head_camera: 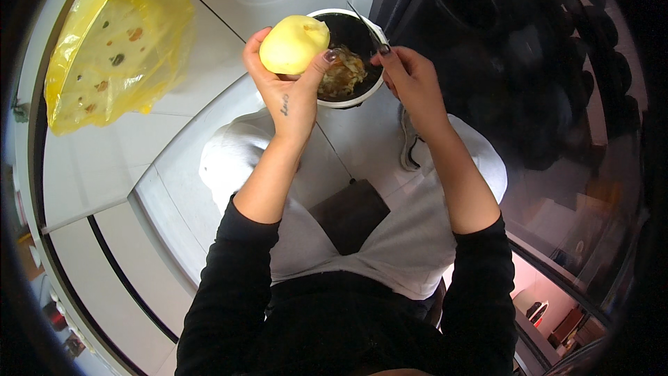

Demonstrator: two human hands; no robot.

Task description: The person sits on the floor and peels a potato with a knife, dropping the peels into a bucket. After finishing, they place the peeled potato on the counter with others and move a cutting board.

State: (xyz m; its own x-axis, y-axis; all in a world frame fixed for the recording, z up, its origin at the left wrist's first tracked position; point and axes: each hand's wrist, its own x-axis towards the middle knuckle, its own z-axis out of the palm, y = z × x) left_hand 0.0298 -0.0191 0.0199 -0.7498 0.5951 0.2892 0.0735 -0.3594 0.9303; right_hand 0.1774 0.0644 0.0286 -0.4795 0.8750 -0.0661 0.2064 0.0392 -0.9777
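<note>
My left hand (292, 89) grips a large, peeled yellow potato (293, 47) from below, its thumb against the right side. A short stub or hollow shows at the potato's upper right. In my right hand (412, 75) is a knife (357, 10), its thin blade pointing up and to the left, apart from the potato. Below both hands stands a round bin with a white rim (366, 97) and a dark inside. A clump of wet-looking peelings (347, 73) lies in it; the potato and left thumb hide part of the bin.
A yellow translucent plastic bag (141, 68) with dark and orange spots is at the upper left, against pale panels (99, 172). At right is a dark glossy panel (522, 94). My knees in light trousers (412, 230) flank the tiled floor (360, 141), where a dark block-like object (349, 214) shows.
</note>
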